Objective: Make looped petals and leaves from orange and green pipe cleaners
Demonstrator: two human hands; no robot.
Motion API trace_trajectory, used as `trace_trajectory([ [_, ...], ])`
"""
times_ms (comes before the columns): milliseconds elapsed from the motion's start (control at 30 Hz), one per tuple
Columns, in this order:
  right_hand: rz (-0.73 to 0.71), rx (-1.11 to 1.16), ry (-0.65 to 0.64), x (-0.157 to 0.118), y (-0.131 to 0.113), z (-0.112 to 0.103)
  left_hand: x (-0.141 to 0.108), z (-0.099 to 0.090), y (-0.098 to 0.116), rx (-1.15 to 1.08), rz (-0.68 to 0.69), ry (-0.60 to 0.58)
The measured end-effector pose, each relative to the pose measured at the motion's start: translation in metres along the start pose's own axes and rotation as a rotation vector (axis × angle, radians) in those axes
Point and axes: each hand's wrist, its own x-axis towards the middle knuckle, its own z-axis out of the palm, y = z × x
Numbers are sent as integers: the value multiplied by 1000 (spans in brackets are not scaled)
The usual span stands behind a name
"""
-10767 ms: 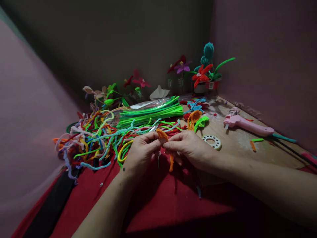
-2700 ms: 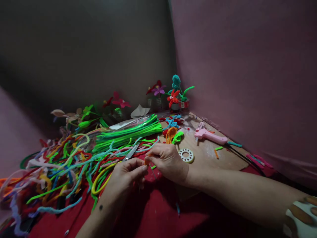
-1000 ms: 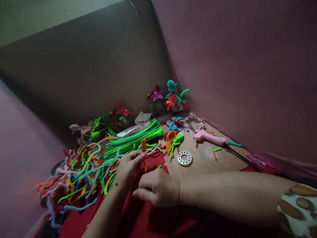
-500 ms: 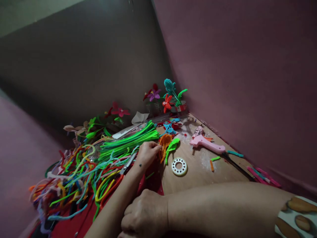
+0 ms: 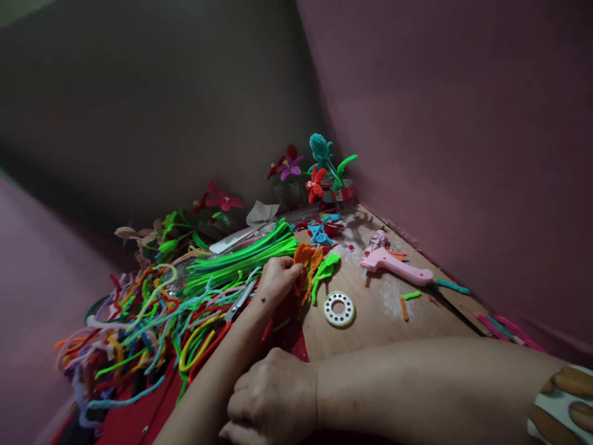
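Note:
My left hand is stretched forward, thumb and fingers pinched at the edge of some orange pipe-cleaner petals. These lie beside green pipe-cleaner leaves at the edge of the wooden board. Near the bottom of the view, my right hand is curled into a fist beside my left forearm. Whatever it may hold is hidden behind its fingers. Scissors with red-orange handles rest on pipe cleaners, left of my left wrist. A white tape roll lies on the board.
Loose coloured pipe cleaners and a green bundle fill the left side. A pink glue gun with a black cord lies right. Pipe-cleaner flowers stand at the back, near the pink wall. Blue petals lie ahead.
The orange petals have shifted and spread apart at my left fingertips. My right fist stays in about the same place. The view has tilted slightly.

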Motion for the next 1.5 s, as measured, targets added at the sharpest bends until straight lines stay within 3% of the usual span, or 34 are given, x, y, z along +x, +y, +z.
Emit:
trace_trajectory([
  [467,22,12,12,0,1,1,2,-4,-6,-62,-12,-37],
  [767,34,21,-32,0,2,4,7,8,-5,-182,-74,-132],
  [1000,51,19,-41,1,3,4,8,0,-10,-301,-118,-193],
  [1500,27,16,10,0,5,10,0,3,-7,-213,-90,-238],
])
